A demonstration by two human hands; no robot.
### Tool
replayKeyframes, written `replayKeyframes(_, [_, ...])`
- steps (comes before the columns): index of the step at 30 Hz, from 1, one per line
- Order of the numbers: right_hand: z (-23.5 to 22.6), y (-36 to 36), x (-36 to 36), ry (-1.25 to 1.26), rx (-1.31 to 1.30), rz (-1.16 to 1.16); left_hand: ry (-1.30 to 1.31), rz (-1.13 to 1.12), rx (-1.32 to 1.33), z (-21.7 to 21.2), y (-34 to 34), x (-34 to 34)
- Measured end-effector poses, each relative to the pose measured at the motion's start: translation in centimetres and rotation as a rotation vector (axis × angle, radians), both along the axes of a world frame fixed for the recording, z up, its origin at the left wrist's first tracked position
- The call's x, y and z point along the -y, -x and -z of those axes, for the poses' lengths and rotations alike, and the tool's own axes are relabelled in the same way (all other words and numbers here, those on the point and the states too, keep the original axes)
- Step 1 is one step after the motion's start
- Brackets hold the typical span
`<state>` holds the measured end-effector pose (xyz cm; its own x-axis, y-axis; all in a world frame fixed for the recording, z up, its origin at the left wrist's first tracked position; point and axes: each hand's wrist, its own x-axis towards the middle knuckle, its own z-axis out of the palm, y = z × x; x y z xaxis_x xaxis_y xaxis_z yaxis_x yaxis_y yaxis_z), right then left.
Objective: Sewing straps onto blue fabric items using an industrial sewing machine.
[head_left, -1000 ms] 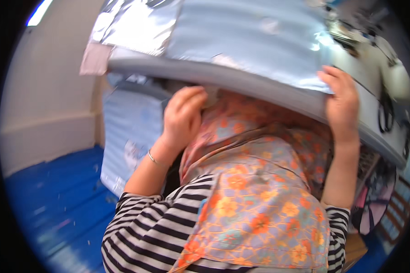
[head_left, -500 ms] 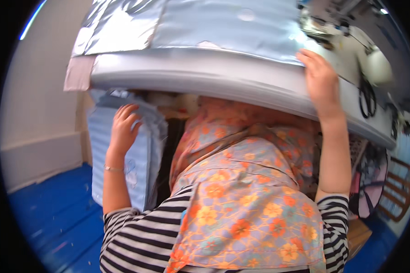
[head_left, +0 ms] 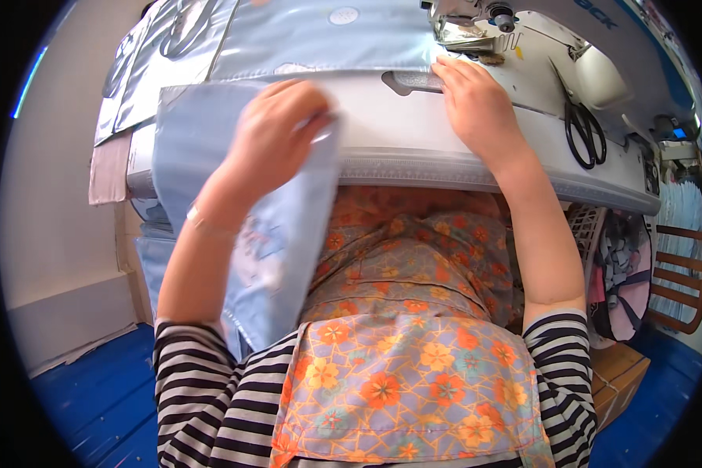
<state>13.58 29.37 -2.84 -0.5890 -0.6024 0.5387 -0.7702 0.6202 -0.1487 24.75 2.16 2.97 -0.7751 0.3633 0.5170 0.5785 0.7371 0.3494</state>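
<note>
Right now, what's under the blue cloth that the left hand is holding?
The light blue cloth in the left hand drapes over the white table edge and hangs down past the flowered apron. What lies on the table beneath it is covered.

You are sitting in a sewing workshop. Before you stands a white industrial sewing machine (head_left: 483,23) on a long white worktable (head_left: 460,156), with black-handled scissors (head_left: 583,134) lying on its right side. Light blue quilted fabric panels (head_left: 304,35) cover the tabletop, more lie stacked at the left, and a white mesh basket of cloth scraps (head_left: 612,265) hangs by a wooden chair (head_left: 682,281).
</note>
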Motion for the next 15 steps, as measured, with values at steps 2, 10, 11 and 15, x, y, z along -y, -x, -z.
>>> replayKeyframes(2, [0.1, -0.2, 0.1, -0.007, -0.007, 0.000, -0.057, 0.065, 0.050, 2.0, 3.6, -3.9])
replayKeyframes(10, [-1.3, -11.2, -0.1, 0.060, 0.154, -0.113, 0.008, -0.059, -0.103, 5.4, 11.3, -8.3])
replayKeyframes(11, [-0.8, -11.4, 0.0, 0.063, 0.158, -0.107, 0.010, -0.053, -0.098, 5.2, 11.2, -8.6])
replayKeyframes(15, [0.2, -10.9, 0.4, 0.218, 0.080, -0.065, 0.226, -0.100, -0.145, 3.9, 10.8, -9.0])
